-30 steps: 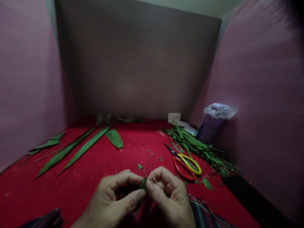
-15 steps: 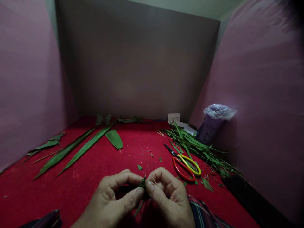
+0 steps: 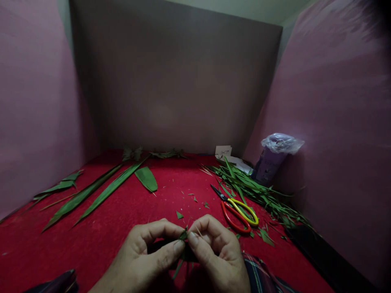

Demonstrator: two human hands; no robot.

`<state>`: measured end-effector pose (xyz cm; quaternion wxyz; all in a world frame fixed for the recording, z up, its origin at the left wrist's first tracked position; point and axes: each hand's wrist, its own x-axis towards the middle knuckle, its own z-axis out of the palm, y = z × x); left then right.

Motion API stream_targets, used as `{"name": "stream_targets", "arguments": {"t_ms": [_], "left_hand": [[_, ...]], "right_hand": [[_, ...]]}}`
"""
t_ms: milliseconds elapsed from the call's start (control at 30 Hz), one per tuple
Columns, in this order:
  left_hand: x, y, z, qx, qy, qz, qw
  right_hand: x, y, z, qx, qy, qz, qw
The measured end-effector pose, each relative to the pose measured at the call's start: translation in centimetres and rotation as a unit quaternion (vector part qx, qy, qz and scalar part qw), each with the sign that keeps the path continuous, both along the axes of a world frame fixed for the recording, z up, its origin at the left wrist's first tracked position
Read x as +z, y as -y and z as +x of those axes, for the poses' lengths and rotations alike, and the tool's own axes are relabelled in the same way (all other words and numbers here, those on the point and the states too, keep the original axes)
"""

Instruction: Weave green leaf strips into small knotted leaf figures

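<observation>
My left hand (image 3: 143, 256) and my right hand (image 3: 215, 254) meet low in the middle of the view, thumbs and forefingers pinched together on a small folded green leaf strip (image 3: 183, 236). A loose end of the strip hangs down between the palms. Both hands hover just above the red cloth (image 3: 100, 228). Most of the strip is hidden inside the fingers.
Scissors with one red and one yellow handle (image 3: 238, 211) lie to the right, beside a heap of cut leaf strips (image 3: 256, 191). Long green leaves (image 3: 100, 191) lie at the left. A purple bottle under plastic wrap (image 3: 271, 158) stands by the right wall. Small leaf scraps dot the cloth.
The hands have stayed in place. The fingers have worked the leaf strip slightly, and its loose end now hangs lower between the palms.
</observation>
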<state>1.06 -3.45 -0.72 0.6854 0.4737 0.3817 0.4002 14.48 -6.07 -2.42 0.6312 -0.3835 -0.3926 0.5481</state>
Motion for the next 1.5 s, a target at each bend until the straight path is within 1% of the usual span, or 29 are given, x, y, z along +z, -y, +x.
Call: {"name": "stream_targets", "arguments": {"t_ms": [167, 367, 500, 600, 667, 767, 833, 933, 1100, 1300, 1400, 1500], "left_hand": [[-0.1, -0.2, -0.1, -0.009, 0.003, 0.015, 1.000], [-0.5, -0.4, -0.4, -0.025, -0.016, 0.023, 0.999], [-0.5, -0.3, -0.3, -0.003, -0.019, 0.017, 1.000], [-0.3, -0.2, -0.2, 0.011, -0.011, 0.000, 1.000], [-0.2, -0.2, -0.1, 0.031, -0.016, -0.016, 0.999], [-0.1, -0.2, -0.2, 0.057, -0.032, -0.008, 0.998], [-0.2, -0.3, -0.3, 0.045, -0.040, 0.010, 0.998], [-0.4, -0.4, -0.4, 0.019, -0.047, 0.003, 0.999], [-0.8, -0.8, -0.6, 0.004, -0.026, 0.015, 1.000], [-1.3, -1.1, -0.7, -0.021, 0.013, -0.060, 0.998], [-1.8, -1.3, -0.7, -0.014, 0.026, -0.063, 0.998], [-1.9, -1.4, -0.7, -0.010, 0.017, -0.066, 0.998]], "right_hand": [[0.2, 0.0, -0.1, -0.022, 0.010, 0.002, 1.000], [0.3, 0.0, 0.0, -0.019, 0.014, -0.002, 1.000], [0.3, 0.1, 0.0, -0.016, 0.014, -0.003, 1.000], [0.3, 0.0, -0.1, -0.015, 0.007, -0.002, 1.000], [0.2, 0.0, -0.1, -0.014, 0.008, -0.004, 1.000], [0.1, -0.1, -0.1, -0.013, 0.018, -0.002, 1.000], [0.1, -0.1, 0.0, -0.013, 0.021, 0.000, 1.000], [0.2, 0.0, 0.0, -0.011, 0.021, -0.003, 1.000], [0.4, 0.1, 0.0, 0.005, 0.014, -0.009, 1.000], [-0.2, 0.0, 0.0, 0.010, 0.024, -0.024, 0.999], [-0.1, 0.1, 0.0, 0.002, 0.035, -0.028, 0.999], [0.1, 0.1, 0.0, -0.004, 0.042, -0.026, 0.999]]}}
